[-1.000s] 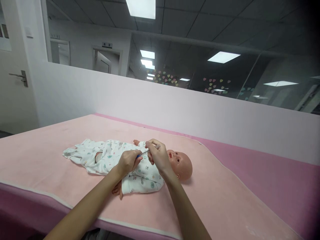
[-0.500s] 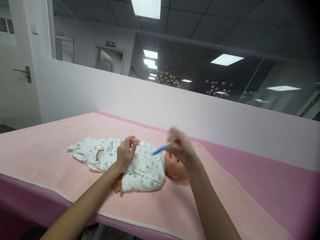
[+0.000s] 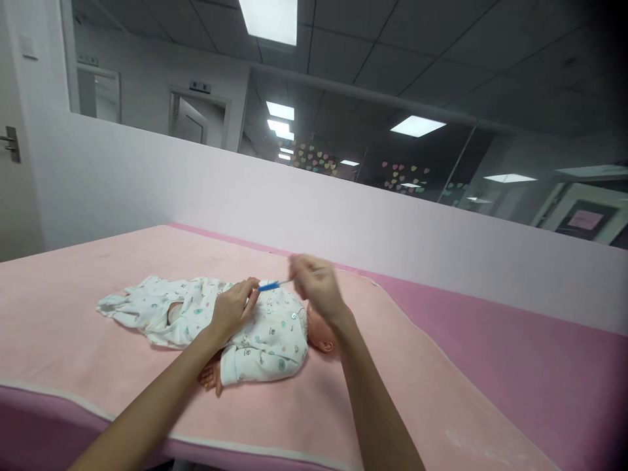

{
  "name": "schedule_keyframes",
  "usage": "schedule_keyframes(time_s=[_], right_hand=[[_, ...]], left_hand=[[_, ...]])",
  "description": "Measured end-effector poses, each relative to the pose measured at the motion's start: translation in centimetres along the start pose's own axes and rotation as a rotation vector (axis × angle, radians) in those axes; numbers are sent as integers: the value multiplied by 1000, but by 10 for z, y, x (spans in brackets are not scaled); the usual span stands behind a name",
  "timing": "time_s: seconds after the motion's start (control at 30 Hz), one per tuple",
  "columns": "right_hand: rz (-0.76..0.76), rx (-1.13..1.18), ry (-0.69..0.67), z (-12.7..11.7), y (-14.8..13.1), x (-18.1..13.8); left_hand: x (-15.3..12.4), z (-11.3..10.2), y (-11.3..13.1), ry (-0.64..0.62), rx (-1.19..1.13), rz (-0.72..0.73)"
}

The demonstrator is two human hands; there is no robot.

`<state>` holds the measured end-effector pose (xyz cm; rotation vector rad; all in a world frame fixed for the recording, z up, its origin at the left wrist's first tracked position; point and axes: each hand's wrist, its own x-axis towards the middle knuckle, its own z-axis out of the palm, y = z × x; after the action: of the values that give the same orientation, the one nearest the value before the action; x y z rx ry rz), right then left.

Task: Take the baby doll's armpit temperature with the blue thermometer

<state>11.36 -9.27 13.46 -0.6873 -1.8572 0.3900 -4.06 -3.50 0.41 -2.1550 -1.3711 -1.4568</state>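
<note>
A baby doll [image 3: 265, 343] in a white patterned romper lies on its back on a pink padded surface [image 3: 343, 399], head to the right. My right hand [image 3: 314, 284], blurred by motion, hovers above the doll's head and pinches a thin stick with a blue end [image 3: 271, 285], which points left over the chest. My left hand [image 3: 234, 307] rests over the doll's chest with fingers curled, the fingertips close to the blue end of the stick. The doll's face is mostly hidden behind my right wrist.
A low white partition wall [image 3: 343, 216] runs behind the pink surface, with glass above it. A door with a handle [image 3: 10, 145] stands at the far left. The darker pink edge of the padding [image 3: 73, 412] runs along the front.
My right hand pulled the stick away to the right, then swung back left, bringing its blue end over the chest. My left hand let go of the stick and stayed on the chest.
</note>
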Motion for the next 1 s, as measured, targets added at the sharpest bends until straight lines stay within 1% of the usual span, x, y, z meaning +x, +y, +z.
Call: schedule_keyframes(time_s=[0.1,0.23,0.3,0.37,0.47,0.5,0.57,0.6,0.67,0.73,0.77,0.8,0.9,0.97,1.0], right_hand=[[52,78,31,-7,-4,3],[63,61,6,-10,-3,4],[70,67,6,-16,-2,2],[68,0,-12,-26,-1,0],[57,-169,-76,-37,0,-11],[49,-215,-89,-37,0,-19],[4,-336,-54,-33,0,-42],[-48,-433,-17,-30,0,-57],[-198,-669,38,-24,3,-93],[-322,-867,1,-23,10,-130],[-314,-941,-52,-24,16,-146],[-272,-982,-102,-26,24,-162],[-71,-1046,-167,-38,46,-194],[64,-1031,-209,-45,56,-206],[125,-1018,-227,-48,58,-210]], left_hand=[[0,2,-2,-24,30,-8],[1,4,-3,-73,82,25],[1,5,-4,-103,111,38],[1,6,-4,-120,132,44],[0,7,-4,-120,149,60],[0,7,-4,-115,153,69],[0,7,-4,-106,159,85],[0,7,-4,-100,162,89],[-1,8,-6,-87,160,97],[-1,8,-6,-62,140,115],[-1,7,-6,-46,126,127],[-1,7,-4,-29,113,138],[1,5,6,5,69,167],[5,6,17,-20,25,203],[7,8,23,-55,5,231]])
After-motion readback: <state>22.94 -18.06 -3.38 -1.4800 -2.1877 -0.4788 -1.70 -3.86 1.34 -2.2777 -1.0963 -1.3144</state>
